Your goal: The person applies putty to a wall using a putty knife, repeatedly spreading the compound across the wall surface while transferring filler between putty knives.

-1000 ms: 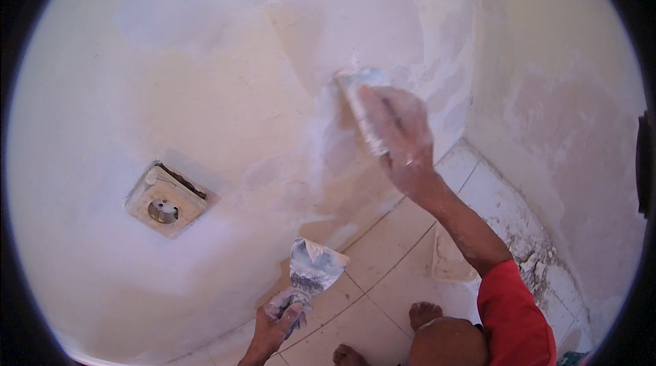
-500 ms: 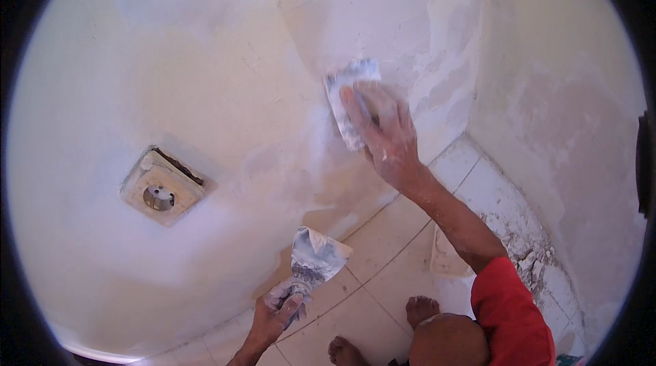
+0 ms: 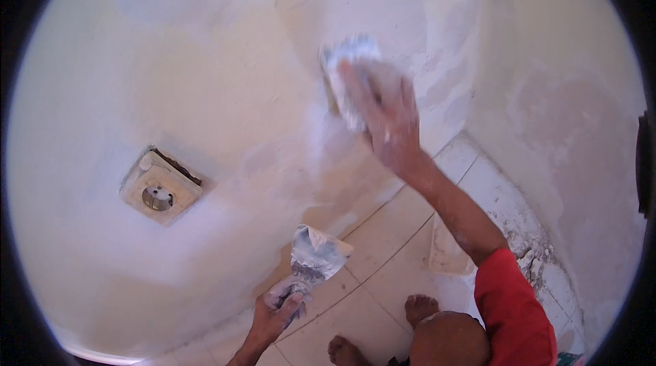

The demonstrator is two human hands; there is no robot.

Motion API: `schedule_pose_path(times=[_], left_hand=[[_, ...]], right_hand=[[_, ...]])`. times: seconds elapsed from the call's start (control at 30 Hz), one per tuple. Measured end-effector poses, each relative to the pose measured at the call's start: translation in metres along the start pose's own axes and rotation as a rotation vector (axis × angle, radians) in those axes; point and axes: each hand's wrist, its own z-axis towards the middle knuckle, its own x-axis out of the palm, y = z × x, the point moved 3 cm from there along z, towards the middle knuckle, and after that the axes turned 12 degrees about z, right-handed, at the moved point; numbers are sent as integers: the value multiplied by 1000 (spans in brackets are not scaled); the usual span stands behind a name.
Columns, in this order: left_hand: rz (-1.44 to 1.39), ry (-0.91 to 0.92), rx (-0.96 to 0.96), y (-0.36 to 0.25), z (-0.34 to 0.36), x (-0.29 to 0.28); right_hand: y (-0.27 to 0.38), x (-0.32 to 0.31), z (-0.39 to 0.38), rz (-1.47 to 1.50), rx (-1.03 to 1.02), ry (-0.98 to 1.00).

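My right hand (image 3: pixel 386 106), dusted white and a little blurred, grips a flat scraper (image 3: pixel 348 48) coated in white filler. Its blade lies against the patchy cream and white wall (image 3: pixel 205 72), near the corner. Lower down, my left hand (image 3: pixel 280 304) is closed around the handle of a putty knife (image 3: pixel 318 253). That wide metal blade points up and carries smears of white and grey filler. It is held out over the foot of the wall, and I cannot tell whether it touches.
A loose, tilted wall socket (image 3: pixel 160 188) sticks out at the left, with a dark gap along its upper edge. The tiled floor (image 3: pixel 389 263) runs below, with rubble (image 3: pixel 536 253) and a pale slab-like object (image 3: pixel 447 253) by the corner. Another wall (image 3: pixel 567 147) rises on the right.
My right hand has slid a short way up the wall with the scraper. My left hand and the putty knife have hardly moved.
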Motion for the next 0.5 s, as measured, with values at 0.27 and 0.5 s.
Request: schedule_pose_path(times=[0.27,0.5], left_hand=[[44,-147,10,-22,-8,6],[29,-154,197,-52,15,12]], right_hand=[[-29,-58,-56,290,284,61],[32,-102,-87,728,531,542]])
